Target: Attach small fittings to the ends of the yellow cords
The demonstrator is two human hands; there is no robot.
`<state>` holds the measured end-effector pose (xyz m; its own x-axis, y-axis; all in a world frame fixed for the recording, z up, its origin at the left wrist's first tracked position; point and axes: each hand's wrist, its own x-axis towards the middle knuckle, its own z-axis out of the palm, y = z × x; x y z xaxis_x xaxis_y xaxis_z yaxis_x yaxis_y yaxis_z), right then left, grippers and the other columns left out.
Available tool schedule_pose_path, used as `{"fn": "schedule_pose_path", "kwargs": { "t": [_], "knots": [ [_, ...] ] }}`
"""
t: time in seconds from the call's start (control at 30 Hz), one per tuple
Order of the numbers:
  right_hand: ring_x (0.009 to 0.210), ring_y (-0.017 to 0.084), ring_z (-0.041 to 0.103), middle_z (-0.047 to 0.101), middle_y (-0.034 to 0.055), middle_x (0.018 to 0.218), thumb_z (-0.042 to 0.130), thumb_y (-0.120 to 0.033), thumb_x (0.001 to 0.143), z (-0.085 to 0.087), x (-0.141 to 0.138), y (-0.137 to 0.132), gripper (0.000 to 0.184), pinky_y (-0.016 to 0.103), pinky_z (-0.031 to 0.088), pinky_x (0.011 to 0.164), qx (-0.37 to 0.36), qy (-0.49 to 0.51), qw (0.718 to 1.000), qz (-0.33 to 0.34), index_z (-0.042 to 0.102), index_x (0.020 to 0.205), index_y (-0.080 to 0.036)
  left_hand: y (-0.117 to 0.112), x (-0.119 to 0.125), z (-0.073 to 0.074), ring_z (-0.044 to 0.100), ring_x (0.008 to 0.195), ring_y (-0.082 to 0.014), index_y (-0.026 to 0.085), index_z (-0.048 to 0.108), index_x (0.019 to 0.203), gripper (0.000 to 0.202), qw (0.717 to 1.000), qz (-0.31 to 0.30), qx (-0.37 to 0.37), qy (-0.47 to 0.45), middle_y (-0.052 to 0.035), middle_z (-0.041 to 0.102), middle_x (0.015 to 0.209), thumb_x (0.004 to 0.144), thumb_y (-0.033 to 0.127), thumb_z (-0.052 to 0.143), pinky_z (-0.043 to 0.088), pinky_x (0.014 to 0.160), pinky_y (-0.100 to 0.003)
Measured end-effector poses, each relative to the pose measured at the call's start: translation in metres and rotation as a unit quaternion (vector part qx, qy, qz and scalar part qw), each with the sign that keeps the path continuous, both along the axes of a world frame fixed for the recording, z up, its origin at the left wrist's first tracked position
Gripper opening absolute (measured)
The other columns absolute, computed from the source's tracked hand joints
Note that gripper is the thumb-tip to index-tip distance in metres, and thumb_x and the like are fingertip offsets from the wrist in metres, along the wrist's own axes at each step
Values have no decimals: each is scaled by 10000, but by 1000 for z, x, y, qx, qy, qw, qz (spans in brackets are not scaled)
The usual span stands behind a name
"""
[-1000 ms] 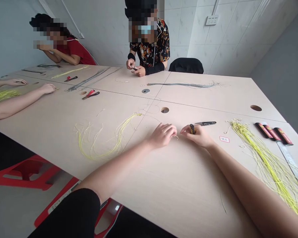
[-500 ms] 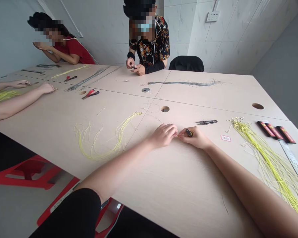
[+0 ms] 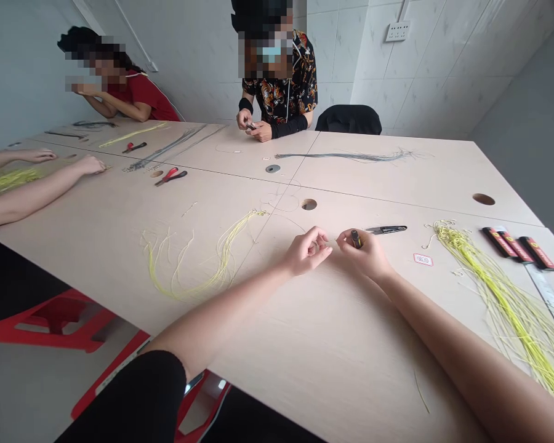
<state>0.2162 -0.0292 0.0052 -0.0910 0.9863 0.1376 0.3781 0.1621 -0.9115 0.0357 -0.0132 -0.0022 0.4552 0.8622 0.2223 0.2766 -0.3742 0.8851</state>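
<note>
My left hand (image 3: 307, 250) hovers above the middle of the table, its thumb and forefinger apart and its other fingers curled. A fine line runs toward it from the back left; whether the hand touches it I cannot make out. Facing it, my right hand (image 3: 364, 253) is closed around a small black cylinder (image 3: 356, 239) with a yellowish band, thumb and forefinger pinched toward the left fingertips. Anything tiny at those tips is too small to name. Just behind the right hand lie black thread snips (image 3: 388, 229). Left of my hands is a loose bunch of yellow lines (image 3: 224, 252) with small hooks.
At the right lie a thick bundle of yellow lines (image 3: 498, 301), several red-and-black packs (image 3: 538, 253), a metal ruler (image 3: 551, 298) and a small label (image 3: 423, 259). Red-handled pliers (image 3: 170, 176) and grey lines (image 3: 346, 155) are farther off. Co-workers sit across and at left.
My left thumb and forefinger have come apart from their pinch, and the hand has turned. The right hand has shifted slightly right, the cylinder still in it.
</note>
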Motion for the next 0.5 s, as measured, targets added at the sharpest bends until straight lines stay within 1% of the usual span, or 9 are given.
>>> {"fn": "schedule_pose_path", "kwargs": {
  "t": [0.03, 0.1, 0.17, 0.23, 0.37, 0.5],
  "knots": [
    [539, 97, 306, 375, -30, 565, 541, -333, 726, 0, -2, 0, 171, 257, 258, 522, -1, 5, 1000, -15, 558, 674, -171, 0, 1, 0, 300, 441, -36, 183, 495, 828, 202, 1000, 1, -4, -9, 55, 511, 656, 772, 354, 590, 283, 468, -201],
    [536, 98, 309, 371, -29, 558, 547, -343, 733, -2, -4, 0, 182, 256, 256, 516, -6, 10, 1000, -23, 557, 673, -172, 0, 2, 0, 319, 462, -49, 175, 511, 753, 186, 1000, 5, -11, -12, 61, 467, 587, 753, 338, 600, 288, 480, -203],
    [534, 100, 316, 380, -28, 552, 553, -345, 732, -4, -4, 0, 183, 255, 259, 512, -12, 9, 1000, -17, 563, 676, -172, 1, 4, 0, 338, 472, -63, 170, 538, 714, 185, 1000, 13, -18, 0, 65, 426, 530, 743, 340, 604, 289, 484, -210],
    [535, 100, 326, 397, -28, 549, 558, -344, 723, -7, -3, 0, 179, 253, 264, 515, -19, 11, 1000, -2, 583, 686, -170, 1, 5, 0, 342, 482, -70, 165, 569, 700, 189, 1000, 23, -15, 13, 63, 414, 512, 736, 347, 608, 293, 493, -217],
    [549, 104, 355, 451, -23, 566, 552, -345, 714, -11, -2, 1, 193, 255, 276, 532, -26, 28, 998, 43, 625, 721, -167, -1, 5, 2, 345, 516, -71, 159, 604, 690, 179, 999, 28, 2, 24, 43, 496, 571, 718, 336, 616, 318, 525, -222],
    [556, 103, 360, 465, -21, 582, 551, -349, 718, -11, -2, 1, 198, 256, 283, 544, -29, 37, 998, 47, 622, 718, -164, -1, 5, 3, 347, 526, -68, 157, 614, 689, 172, 999, 27, 5, 26, 26, 563, 628, 717, 326, 618, 327, 531, -221]
  ]
}}
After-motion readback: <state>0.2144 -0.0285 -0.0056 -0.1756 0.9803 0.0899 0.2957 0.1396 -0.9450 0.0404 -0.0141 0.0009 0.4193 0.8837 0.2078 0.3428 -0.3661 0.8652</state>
